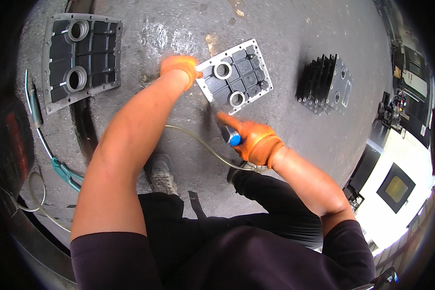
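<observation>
dark square panel with yellowish centre (395, 187) on white surface at right, possibly a screen

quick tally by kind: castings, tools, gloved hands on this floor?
Flat ribbed cover plates: 2, one under the left hand at, one lying apart at
Finned castings: 1
Hose-fed hand tools: 1, in the right hand
Orange-gloved hands: 2
Total: 6

Single head-worn fisheye view, looked steeply down from above onto concrete floor (299, 29), close over forearms; own legs at lower edge; rim bent.
</observation>
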A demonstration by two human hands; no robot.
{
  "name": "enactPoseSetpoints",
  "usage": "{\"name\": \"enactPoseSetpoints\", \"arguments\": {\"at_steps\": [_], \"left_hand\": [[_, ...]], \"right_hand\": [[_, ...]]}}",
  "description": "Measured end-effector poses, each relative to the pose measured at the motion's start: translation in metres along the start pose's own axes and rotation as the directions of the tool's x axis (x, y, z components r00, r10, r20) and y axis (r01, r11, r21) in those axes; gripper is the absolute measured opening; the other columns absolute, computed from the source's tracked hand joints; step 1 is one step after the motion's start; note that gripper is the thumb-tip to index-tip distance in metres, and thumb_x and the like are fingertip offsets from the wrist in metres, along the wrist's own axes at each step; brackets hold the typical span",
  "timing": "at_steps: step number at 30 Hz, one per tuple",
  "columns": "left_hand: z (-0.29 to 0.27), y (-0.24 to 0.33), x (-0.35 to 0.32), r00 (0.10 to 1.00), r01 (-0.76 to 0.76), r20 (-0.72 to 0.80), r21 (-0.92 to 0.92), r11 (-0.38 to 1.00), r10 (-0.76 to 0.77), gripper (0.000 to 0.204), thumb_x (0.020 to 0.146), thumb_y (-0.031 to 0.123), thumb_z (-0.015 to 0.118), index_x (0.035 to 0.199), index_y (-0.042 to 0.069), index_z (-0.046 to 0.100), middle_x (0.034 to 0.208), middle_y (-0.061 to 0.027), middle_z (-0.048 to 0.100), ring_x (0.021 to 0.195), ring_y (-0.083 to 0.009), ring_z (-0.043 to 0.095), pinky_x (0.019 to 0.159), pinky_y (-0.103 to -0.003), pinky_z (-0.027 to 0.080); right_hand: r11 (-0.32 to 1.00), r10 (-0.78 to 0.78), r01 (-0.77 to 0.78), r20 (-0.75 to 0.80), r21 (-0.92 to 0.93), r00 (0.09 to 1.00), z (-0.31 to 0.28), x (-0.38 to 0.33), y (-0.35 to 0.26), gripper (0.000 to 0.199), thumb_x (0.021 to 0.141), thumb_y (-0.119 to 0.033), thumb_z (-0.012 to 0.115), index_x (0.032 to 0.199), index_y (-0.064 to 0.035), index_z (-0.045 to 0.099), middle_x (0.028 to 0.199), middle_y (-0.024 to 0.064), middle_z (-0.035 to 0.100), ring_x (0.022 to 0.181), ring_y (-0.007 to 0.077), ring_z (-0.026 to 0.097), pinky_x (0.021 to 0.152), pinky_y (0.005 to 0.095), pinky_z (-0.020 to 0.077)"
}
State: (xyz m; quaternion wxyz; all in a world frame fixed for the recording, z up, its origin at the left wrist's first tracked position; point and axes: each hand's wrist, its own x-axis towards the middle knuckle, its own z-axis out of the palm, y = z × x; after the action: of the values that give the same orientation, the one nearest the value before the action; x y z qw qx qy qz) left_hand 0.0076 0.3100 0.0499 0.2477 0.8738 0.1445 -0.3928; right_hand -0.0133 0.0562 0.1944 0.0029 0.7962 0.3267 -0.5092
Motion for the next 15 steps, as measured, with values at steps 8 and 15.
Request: {"name": "enactPoseSetpoints", "arguments": {"at_steps": [8,15], "left_hand": [[0.007,-0.005,0.004,0.997,-0.065,-0.042,0.071,0.995,0.068,0.045,0.105,0.054,0.069,0.125,0.016,0.08,0.125,-0.0102,0.08,0.12,-0.0327,0.075,0.1,-0.045,0.059],[0.013,-0.014,0.011,0.989,-0.105,-0.094,0.051,0.993,0.11,0.045,0.104,0.055,0.069,0.126,0.016,0.079,0.128,-0.0104,0.079,0.121,-0.0327,0.074,0.101,-0.047,0.058]], "right_hand": [[0.829,0.187,-0.123,-0.063,0.546,0.98,-0.007,0.01,0.002,0.069,0.1,-0.023,0.074,0.164,-0.0286,0.05,0.104,0.0186,0.078,0.094,0.0294,0.076,0.088,0.0407,0.0591],[0.664,0.233,-0.177,0.024,0.726,0.972,-0.015,0.013,-0.003,0.07,0.097,-0.023,0.082,0.162,-0.0263,0.054,0.092,0.0061,0.074,0.079,0.0131,0.068,0.074,0.0322,0.0565]]}}
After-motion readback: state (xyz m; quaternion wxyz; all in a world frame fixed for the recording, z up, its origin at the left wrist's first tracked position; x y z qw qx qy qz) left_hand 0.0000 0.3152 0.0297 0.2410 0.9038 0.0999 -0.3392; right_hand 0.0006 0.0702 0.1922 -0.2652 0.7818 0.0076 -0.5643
